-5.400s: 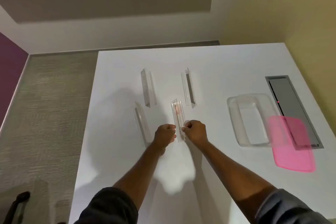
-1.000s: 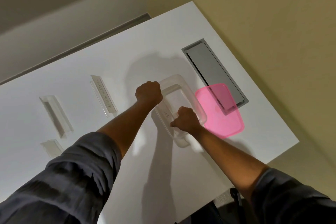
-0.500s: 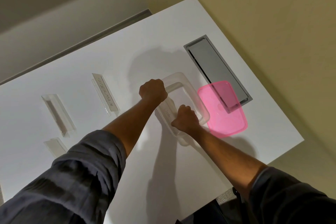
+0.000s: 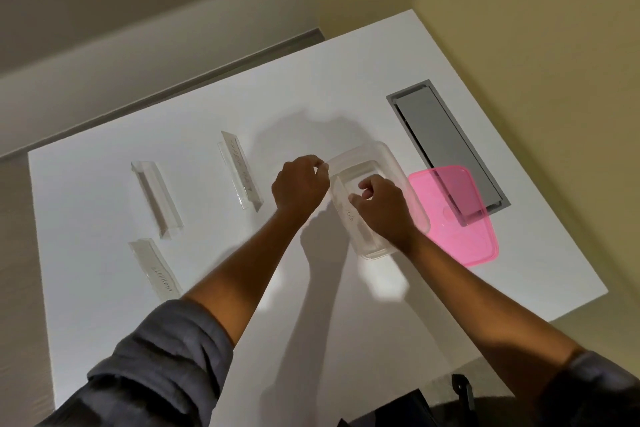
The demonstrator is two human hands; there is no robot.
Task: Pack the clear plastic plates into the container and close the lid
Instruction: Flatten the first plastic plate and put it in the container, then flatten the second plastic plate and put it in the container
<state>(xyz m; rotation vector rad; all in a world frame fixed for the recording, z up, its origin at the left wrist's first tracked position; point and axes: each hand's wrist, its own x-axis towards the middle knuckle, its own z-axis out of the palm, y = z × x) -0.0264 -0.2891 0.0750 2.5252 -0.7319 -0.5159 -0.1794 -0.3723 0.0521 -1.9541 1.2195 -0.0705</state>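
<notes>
A clear rectangular container [image 4: 383, 153] sits right of centre on the white table. Inside it, along its left wall, a clear plastic plate [image 4: 350, 218] with faint lettering stands on edge. My left hand [image 4: 299, 185] pinches the plate's far end at the container's far-left corner. My right hand [image 4: 382, 213] hovers over the container, thumb and curled fingers on the plate's upper edge. Three more clear plates lie to the left: one [image 4: 241, 170] nearest the hands, one [image 4: 157, 199] further left, one [image 4: 156, 270] nearer me. The pink lid [image 4: 462, 222] lies flat, touching the container's right side.
A grey metal hatch [image 4: 440, 139] is set into the table [image 4: 346, 305] behind the lid, which partly overlaps it. The table's right edge runs close to a yellow wall. A dark object [image 4: 460, 388] shows below the near edge.
The plate has sunk lower into the container along its left wall. My right hand has slid from the plate's near end toward its middle. My head has moved, shifting the view.
</notes>
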